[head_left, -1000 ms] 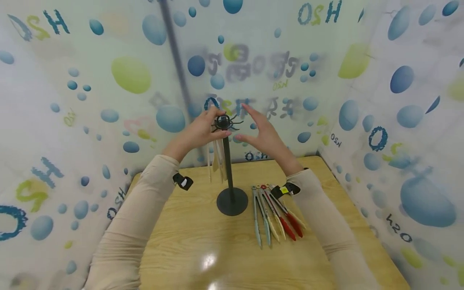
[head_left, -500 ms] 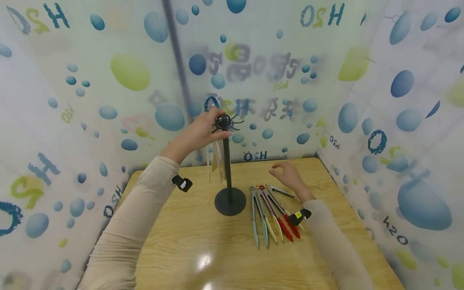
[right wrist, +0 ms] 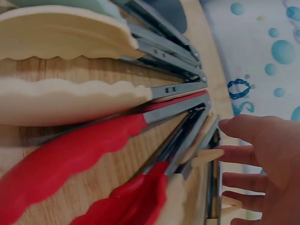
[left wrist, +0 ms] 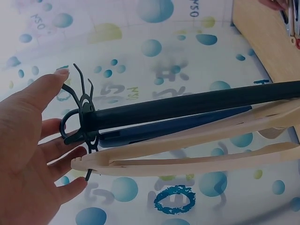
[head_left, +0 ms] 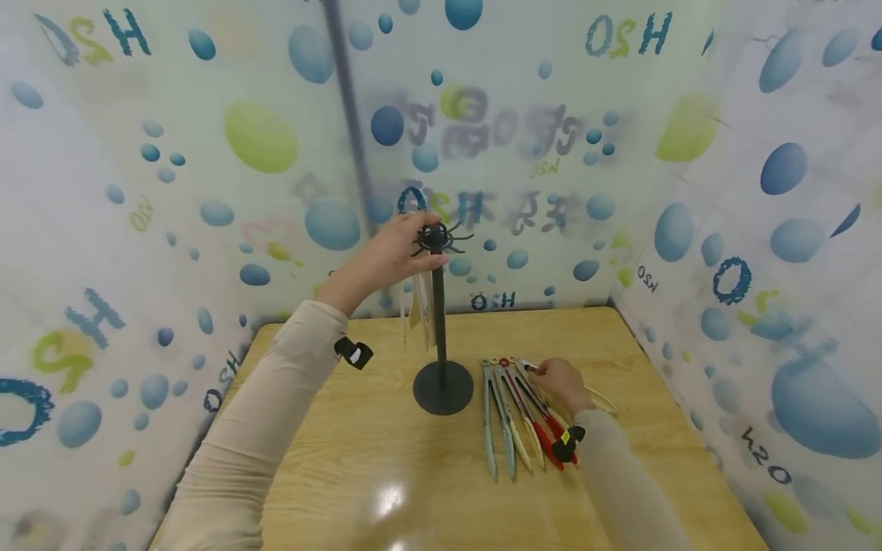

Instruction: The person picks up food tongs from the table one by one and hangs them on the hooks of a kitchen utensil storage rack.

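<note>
My left hand (head_left: pixel 389 256) holds the hooked top of a black utensil stand (head_left: pixel 441 314), its thumb and fingers on either side in the left wrist view. Cream tongs (left wrist: pixel 197 161) hang there from a hook beside the black post; a dark blue strip lies between them. On the table, my right hand (head_left: pixel 561 383) is at the ring end of the rightmost cream-tipped tongs (head_left: pixel 605 398), fingers fairly straight in the right wrist view. To its left lie red-tipped tongs (right wrist: pixel 89 161), cream-tipped tongs (right wrist: pixel 70 101) and light-blue-tipped tongs (head_left: pixel 510 451), fanned out.
The round black base (head_left: pixel 443 388) of the stand rests on the wooden table (head_left: pixel 386 451). Patterned curtain walls (head_left: pixel 262 138) with bubble prints enclose the table at the back and sides.
My right hand has come down from beside the top of the stand to the rightmost tongs on the table. The left hand has kept its place on the stand.
</note>
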`<act>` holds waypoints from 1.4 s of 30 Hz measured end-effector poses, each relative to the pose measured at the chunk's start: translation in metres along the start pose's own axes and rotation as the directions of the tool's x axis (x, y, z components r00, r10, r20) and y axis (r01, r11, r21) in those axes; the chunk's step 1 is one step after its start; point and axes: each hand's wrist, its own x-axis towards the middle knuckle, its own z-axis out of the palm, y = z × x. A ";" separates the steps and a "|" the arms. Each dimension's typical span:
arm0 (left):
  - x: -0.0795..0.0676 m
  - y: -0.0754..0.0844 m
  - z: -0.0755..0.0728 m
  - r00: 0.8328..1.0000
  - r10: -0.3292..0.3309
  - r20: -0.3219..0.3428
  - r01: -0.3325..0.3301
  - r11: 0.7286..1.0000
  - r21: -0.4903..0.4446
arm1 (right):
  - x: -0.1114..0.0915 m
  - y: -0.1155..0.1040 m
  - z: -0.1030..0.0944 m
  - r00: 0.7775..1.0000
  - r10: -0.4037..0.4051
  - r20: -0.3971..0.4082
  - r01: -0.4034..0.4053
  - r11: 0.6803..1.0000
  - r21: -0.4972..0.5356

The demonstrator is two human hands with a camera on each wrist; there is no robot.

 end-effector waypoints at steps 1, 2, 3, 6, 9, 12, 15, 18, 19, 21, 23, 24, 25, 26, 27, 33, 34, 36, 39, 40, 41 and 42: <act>0.000 0.001 0.001 1.000 0.005 -0.006 -0.005 1.000 0.002 | -0.001 0.001 0.001 1.000 -0.004 -0.004 0.004 1.000 0.002; 0.000 0.002 0.002 1.000 0.008 -0.012 -0.008 1.000 0.001 | -0.003 0.001 0.002 1.000 -0.004 -0.004 0.004 1.000 0.004; -0.001 0.002 0.003 1.000 0.011 -0.019 -0.011 1.000 0.005 | -0.004 0.001 0.002 1.000 -0.005 -0.002 0.005 1.000 0.001; -0.001 0.003 0.005 0.999 0.026 -0.034 -0.025 0.999 0.023 | -0.008 0.000 0.004 1.000 0.021 0.001 -0.021 1.000 -0.010; -0.001 0.003 0.006 0.999 0.037 -0.037 -0.035 0.998 0.061 | -0.009 -0.001 0.007 0.999 0.038 0.002 -0.038 0.999 -0.023; -0.002 0.004 0.006 0.998 0.049 -0.032 -0.046 0.995 0.091 | -0.009 0.001 0.009 0.999 0.042 -0.002 -0.042 0.999 -0.034; -0.001 0.006 0.006 0.998 0.060 -0.028 -0.056 0.992 0.112 | -0.008 0.004 0.011 0.999 0.039 -0.001 -0.039 0.999 -0.028; -0.001 0.007 0.007 0.998 0.061 -0.027 -0.057 0.991 0.125 | -0.006 0.006 0.013 0.999 0.034 -0.001 -0.034 0.999 -0.008; -0.001 0.007 0.007 0.998 0.061 -0.028 -0.057 0.990 0.129 | -0.005 0.007 0.013 1.000 0.027 -0.004 -0.027 1.000 -0.005; -0.001 0.008 0.007 0.998 0.058 -0.033 -0.053 0.990 0.133 | -0.003 0.009 0.014 1.000 0.023 -0.007 -0.023 1.000 0.004; -0.002 0.009 0.007 0.998 0.055 -0.039 -0.050 0.990 0.132 | -0.001 0.009 0.014 1.000 0.011 -0.017 -0.011 1.000 0.001; -0.002 0.009 0.007 0.998 0.055 -0.039 -0.049 0.990 0.131 | -0.001 0.009 0.014 1.000 0.000 -0.026 0.000 1.000 -0.007; -0.002 0.010 0.007 0.998 0.053 -0.042 -0.047 0.990 0.131 | 0.000 0.009 0.014 0.999 -0.007 -0.031 0.007 1.000 -0.013; -0.002 0.010 0.007 0.998 0.052 -0.043 -0.046 0.990 0.131 | 0.000 0.008 0.013 0.999 -0.011 -0.036 0.010 1.000 -0.016; -0.002 0.010 0.007 0.998 0.051 -0.044 -0.045 0.990 0.131 | -0.001 0.008 0.012 0.999 -0.016 -0.042 0.015 1.000 -0.017; -0.003 0.009 0.005 0.998 0.034 -0.044 -0.028 0.992 0.126 | 0.002 0.003 0.004 0.994 -0.044 -0.105 0.041 0.999 -0.027; -0.003 0.009 0.005 0.999 0.029 -0.044 -0.023 0.992 0.126 | 0.004 0.002 0.003 0.991 -0.055 -0.120 0.050 0.998 -0.042; -0.004 0.008 0.004 0.999 0.021 -0.044 -0.014 0.991 0.133 | 0.007 0.001 -0.002 0.985 -0.078 -0.155 0.067 0.995 -0.079; -0.003 0.008 0.002 0.999 0.021 -0.044 -0.014 0.990 0.140 | 0.012 -0.001 -0.010 0.973 -0.113 -0.199 0.090 0.988 -0.124; -0.003 0.008 0.001 0.999 0.022 -0.045 -0.015 0.990 0.142 | 0.014 -0.002 -0.013 0.970 -0.115 -0.212 0.091 0.989 -0.119; -0.002 0.008 0.001 0.999 0.023 -0.045 -0.017 0.989 0.147 | 0.014 -0.002 -0.016 0.966 -0.118 -0.230 0.093 0.989 -0.117; -0.002 0.008 0.000 0.999 0.025 -0.044 -0.018 0.989 0.149 | 0.015 -0.003 -0.019 0.961 -0.122 -0.248 0.097 0.989 -0.109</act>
